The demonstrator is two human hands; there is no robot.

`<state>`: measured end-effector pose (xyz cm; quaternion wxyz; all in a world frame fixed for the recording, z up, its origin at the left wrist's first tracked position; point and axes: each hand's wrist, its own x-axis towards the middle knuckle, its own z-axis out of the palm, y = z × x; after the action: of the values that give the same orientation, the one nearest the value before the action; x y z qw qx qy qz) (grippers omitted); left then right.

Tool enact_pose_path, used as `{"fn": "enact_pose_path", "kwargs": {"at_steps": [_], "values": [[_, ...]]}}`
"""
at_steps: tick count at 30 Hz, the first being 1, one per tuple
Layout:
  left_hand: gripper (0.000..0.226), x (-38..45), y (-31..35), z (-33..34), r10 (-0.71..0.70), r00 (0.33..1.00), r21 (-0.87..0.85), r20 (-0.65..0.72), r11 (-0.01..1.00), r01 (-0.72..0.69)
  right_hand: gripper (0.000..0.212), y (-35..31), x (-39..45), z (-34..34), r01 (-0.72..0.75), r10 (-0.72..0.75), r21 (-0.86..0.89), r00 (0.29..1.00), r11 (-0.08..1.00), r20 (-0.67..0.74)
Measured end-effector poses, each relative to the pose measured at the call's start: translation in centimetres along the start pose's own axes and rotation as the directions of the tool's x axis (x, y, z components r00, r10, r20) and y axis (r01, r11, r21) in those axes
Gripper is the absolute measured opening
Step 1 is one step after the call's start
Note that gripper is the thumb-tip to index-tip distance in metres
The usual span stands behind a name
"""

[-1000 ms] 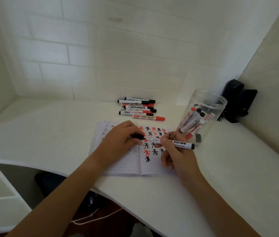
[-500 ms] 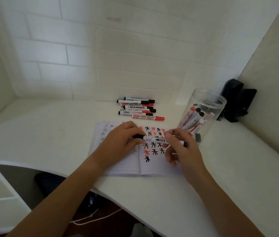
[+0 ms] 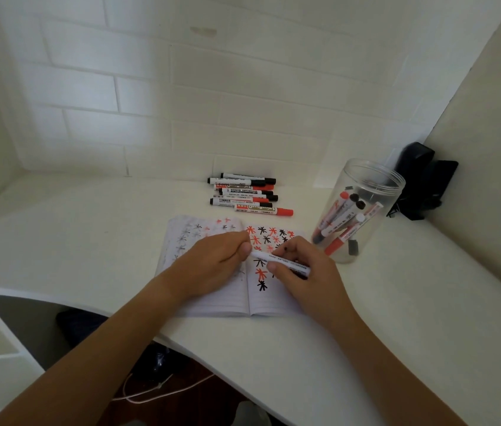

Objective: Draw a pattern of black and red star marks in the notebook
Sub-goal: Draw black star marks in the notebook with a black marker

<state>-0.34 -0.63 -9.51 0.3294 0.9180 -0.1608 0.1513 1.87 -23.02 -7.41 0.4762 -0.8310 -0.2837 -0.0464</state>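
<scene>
White desk (image 3: 381,318), notebook (image 3: 218,302) open at centre. Both hands hold one marker (image 3: 277,261) over right page: left hand (image 3: 212,265) pinches 9 o'clock end, right hand (image 3: 307,275) grips barrel. Star marks (image 3: 269,238) at 12 o'clock. Jar (image 3: 363,210) at 2 o'clock; loose markers (image 3: 246,195) beyond.

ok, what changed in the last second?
The black cap end of the marker went into the left hand, which now grips that end. The right hand slid up the barrel toward the left hand and covers its far end. Unchanged: notebook, marker row, jar.
</scene>
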Motion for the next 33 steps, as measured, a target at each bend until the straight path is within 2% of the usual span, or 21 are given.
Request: {"fn": "enact_pose_path", "kwargs": {"at_steps": [6,12,18,19,21,23,25,27,30,33], "values": [[0.027,0.1,-0.3,0.0,0.002,1.000,-0.001,0.021,1.000,-0.002,0.020,-0.2,0.5,0.4,0.030,-0.030,-0.009,1.000,1.000,-0.003],[0.026,0.0,-0.6,0.0,0.035,0.998,0.021,0.047,0.999,-0.036,0.018,-0.3,0.7,0.4,-0.019,0.019,0.038,1.000,0.999,0.006],[0.030,0.1,0.3,0.0,0.018,0.998,0.003,-0.055,1.000,-0.018,0.008,-0.8,0.8,0.4,-0.061,0.065,0.105,0.997,0.993,-0.042],[0.032,0.2,0.4,0.1,0.012,0.996,0.001,-0.090,1.000,-0.012,0.014,-1.0,0.9,0.3,-0.061,0.070,0.131,0.995,0.990,-0.066],[0.049,0.4,0.2,0.4,-0.027,0.991,0.024,-0.132,0.999,0.031,0.022,-1.6,1.2,-0.3,-0.036,0.061,0.180,0.989,0.983,-0.134],[0.068,0.4,-0.1,0.7,-0.122,0.983,0.031,-0.139,0.991,0.128,0.019,-2.2,1.5,-1.2,0.036,0.019,0.223,0.971,0.974,-0.239],[0.069,0.4,-0.5,0.8,-0.155,0.983,0.147,-0.098,0.975,0.168,0.016,-2.6,1.7,-2.6,0.118,-0.012,0.254,0.923,0.960,-0.384],[0.057,0.4,-0.8,1.1,-0.128,0.992,0.315,-0.013,0.941,0.126,0.017,-3.2,1.8,-4.4,0.213,-0.056,0.229,0.837,0.950,-0.545],[0.056,0.4,-0.9,1.2,-0.122,0.992,0.367,0.036,0.925,0.100,0.021,-4.7,2.5,-7.6,0.331,-0.202,0.044,0.670,0.942,-0.714],[0.066,0.3,-0.8,1.1,-0.128,0.991,0.386,0.035,0.917,0.105,0.020,-5.9,3.8,-10.4,0.374,-0.354,-0.160,0.537,0.914,-0.765]]}}
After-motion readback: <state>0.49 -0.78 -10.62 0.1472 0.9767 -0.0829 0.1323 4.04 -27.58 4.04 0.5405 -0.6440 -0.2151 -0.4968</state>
